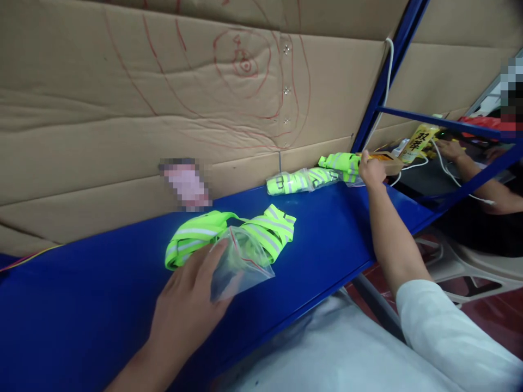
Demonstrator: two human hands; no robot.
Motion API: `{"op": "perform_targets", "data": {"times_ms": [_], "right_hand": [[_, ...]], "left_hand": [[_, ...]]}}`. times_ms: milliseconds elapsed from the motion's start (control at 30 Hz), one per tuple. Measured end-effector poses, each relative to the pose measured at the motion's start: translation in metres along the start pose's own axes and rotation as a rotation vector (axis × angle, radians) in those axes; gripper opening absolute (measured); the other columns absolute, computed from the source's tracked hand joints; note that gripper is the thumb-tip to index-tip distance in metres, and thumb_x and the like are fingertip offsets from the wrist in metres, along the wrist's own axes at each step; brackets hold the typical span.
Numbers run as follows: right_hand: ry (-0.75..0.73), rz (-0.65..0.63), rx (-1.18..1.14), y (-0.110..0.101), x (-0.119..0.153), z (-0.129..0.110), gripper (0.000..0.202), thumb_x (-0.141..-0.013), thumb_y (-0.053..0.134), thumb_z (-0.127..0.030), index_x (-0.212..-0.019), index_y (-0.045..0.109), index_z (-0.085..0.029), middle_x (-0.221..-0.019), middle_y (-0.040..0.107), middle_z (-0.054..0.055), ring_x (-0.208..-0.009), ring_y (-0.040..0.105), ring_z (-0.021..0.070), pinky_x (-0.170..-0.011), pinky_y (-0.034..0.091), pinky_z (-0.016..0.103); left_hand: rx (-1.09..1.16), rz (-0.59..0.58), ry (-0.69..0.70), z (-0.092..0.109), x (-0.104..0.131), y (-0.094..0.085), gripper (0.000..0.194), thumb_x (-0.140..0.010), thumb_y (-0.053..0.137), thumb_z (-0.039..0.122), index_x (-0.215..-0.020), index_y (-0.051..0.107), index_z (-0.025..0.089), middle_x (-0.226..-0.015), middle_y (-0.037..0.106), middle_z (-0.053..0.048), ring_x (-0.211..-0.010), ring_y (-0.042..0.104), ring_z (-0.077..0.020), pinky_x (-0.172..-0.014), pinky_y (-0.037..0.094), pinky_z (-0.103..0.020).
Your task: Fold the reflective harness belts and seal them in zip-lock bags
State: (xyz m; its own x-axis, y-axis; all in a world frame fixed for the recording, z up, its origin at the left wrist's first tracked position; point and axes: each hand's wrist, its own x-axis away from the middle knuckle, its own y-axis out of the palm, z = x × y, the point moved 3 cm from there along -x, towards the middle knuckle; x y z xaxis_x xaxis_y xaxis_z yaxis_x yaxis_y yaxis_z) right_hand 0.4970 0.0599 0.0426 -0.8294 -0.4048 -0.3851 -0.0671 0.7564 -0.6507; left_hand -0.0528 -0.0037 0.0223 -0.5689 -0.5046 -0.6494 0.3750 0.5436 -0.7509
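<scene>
From my remote seat, the biggest thing on the head feed is the cardboard wall [98,71], standing along the far side as what I take for a screen and marked with red rings. Against it lies the blue tabletop [314,234], and a slanting blue metal post [370,122] rises at its right end. On the tabletop, close to the wall, rests a loose neon-yellow reflective strap harness [194,237], folded back on itself in flat loops, which I judge keeps it compact.

My left hand [192,294] is just in front of it, fingers and thumb closed on a clear zip-lock bag [247,275]. The bag overlaps the straps from my viewpoint; whether they touch I can't tell. I read the side pinch as leaving the bag's red-lined end free.

Farther right, a plastic-wrapped strap bundle [296,182] lies along the back edge with another neon strap bundle [338,161] beside it, likely gathered there to stay out of the left hand's way. My right hand [372,171] is at that second bundle's end, just beside a small open cardboard box [391,165]; I can't tell whether it grips either. Beyond stands a tilted yellow-labelled bottle [419,142].
</scene>
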Motion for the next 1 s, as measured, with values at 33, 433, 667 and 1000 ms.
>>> {"op": "perform_targets", "data": {"times_ms": [33,433,667,1000], "right_hand": [[0.036,0.028,0.064,0.0,0.004,0.001,0.044,-0.104,0.052,-0.044,-0.099,0.068,-0.003,-0.106,0.067,0.027,-0.112,0.068,0.0375,-0.098,0.05,0.057],[-0.216,-0.056,0.009,-0.021,0.063,-0.069,0.039,-0.103,0.051,-0.051,-0.116,0.062,-0.016,-0.106,0.068,0.011,-0.103,0.065,0.0237,-0.097,0.05,0.039],[-0.989,-1.472,-0.634,-0.031,0.304,-0.141,0.072,-0.082,0.079,-0.054,-0.142,0.054,-0.023,-0.108,0.07,0.004,-0.08,0.064,0.0152,-0.072,0.056,0.027],[-0.164,-0.373,-0.588,-0.02,0.067,-0.089,0.067,-0.083,0.064,-0.016,-0.139,0.027,-0.025,-0.116,0.063,0.009,-0.063,0.058,0.0098,-0.061,0.049,0.026]], "left_hand": [[-0.006,-0.004,0.001,0.0,0.0,-0.001,0.08,-0.092,0.071,0.032,-0.16,0.03,0.026,-0.132,0.068,-0.013,-0.111,0.073,-0.0319,-0.091,0.063,-0.042],[-0.064,0.111,0.012,0.005,-0.006,-0.012,0.075,-0.087,0.077,0.045,-0.148,0.042,0.019,-0.129,0.067,-0.019,-0.11,0.069,-0.0367,-0.087,0.055,-0.045],[-0.033,0.068,0.063,0.007,-0.007,-0.009,0.08,-0.093,0.068,0.046,-0.158,0.034,0.015,-0.13,0.065,-0.022,-0.114,0.065,-0.0345,-0.093,0.049,-0.043],[0.068,0.019,0.214,0.018,-0.002,-0.009,0.055,-0.095,0.068,0.034,-0.146,0.051,0.024,-0.148,0.054,-0.022,-0.132,0.059,-0.0321,-0.109,0.041,-0.051]]}}
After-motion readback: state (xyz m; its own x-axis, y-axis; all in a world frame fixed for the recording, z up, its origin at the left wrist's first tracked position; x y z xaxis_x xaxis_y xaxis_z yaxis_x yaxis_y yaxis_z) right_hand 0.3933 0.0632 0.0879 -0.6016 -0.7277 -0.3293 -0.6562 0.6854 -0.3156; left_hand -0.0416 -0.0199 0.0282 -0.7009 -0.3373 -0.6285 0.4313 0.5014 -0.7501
